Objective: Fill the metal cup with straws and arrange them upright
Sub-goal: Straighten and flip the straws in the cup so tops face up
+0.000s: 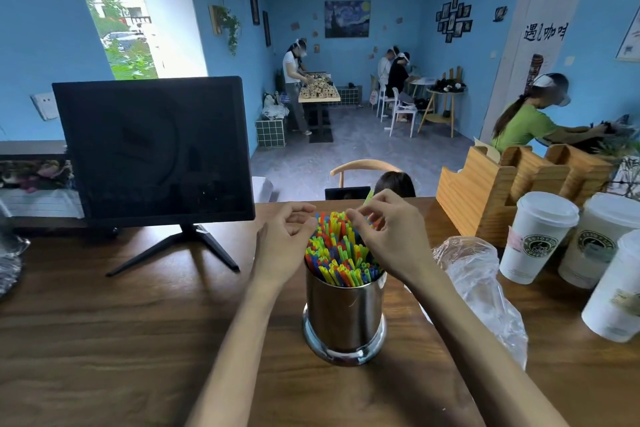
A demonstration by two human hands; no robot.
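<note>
A shiny metal cup (344,319) stands on the wooden counter (138,340) in the middle of the view. It is packed with red, yellow, green and blue straws (337,253) that stand upright and fan out slightly. My left hand (285,243) is at the left side of the bundle with fingers loosely curled, its fingertips against the straw tops. My right hand (388,236) reaches over the right side and pinches a green straw (369,198) near its top end.
A dark monitor (152,149) on a stand is at the left. A crumpled clear plastic bag (485,284) lies right of the cup. Three white paper coffee cups (536,239) and a wooden holder (491,184) stand at the right. People work in the room behind.
</note>
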